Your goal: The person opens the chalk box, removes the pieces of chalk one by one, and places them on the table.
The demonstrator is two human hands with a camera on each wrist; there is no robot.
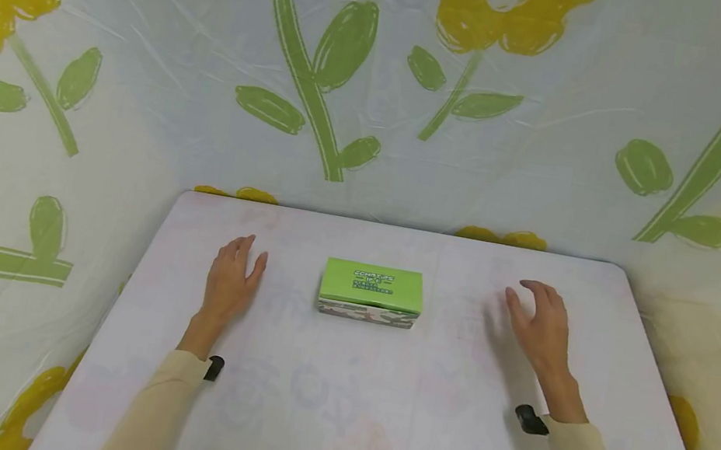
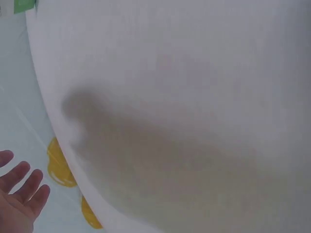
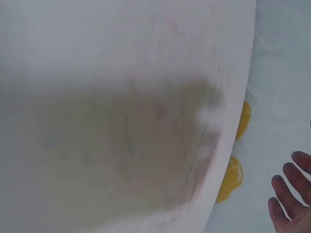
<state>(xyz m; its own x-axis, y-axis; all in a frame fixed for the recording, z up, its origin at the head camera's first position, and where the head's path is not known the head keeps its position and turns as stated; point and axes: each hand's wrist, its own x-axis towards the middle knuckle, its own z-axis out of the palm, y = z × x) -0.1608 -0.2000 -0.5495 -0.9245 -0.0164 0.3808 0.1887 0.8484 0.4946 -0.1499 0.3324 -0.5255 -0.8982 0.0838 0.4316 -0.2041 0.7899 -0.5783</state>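
A small rectangular box [image 1: 372, 290] with a bright green lid and camouflage-patterned sides lies on the white table, its printed lid facing up. To its left, my left hand [image 1: 232, 277] hovers with relaxed fingers, holding nothing. My right hand [image 1: 539, 324] is on the other side of the box, thumb and fingers spread apart and likewise holding nothing. Both hands are apart from the box. The left wrist view has the left hand [image 2: 22, 196] at its lower left corner, fingers loosely extended. At the lower right of the right wrist view appear the fingers [image 3: 286, 194] of the right hand.
The table [image 1: 326, 440] has faint marks on its surface and rounded far corners. Behind it and at both sides hangs a pale cloth [image 1: 166, 68] printed with yellow flowers and green leaves. A dark wrist strap [image 1: 531, 420] shows at the right sleeve, another [image 1: 214, 368] at the left.
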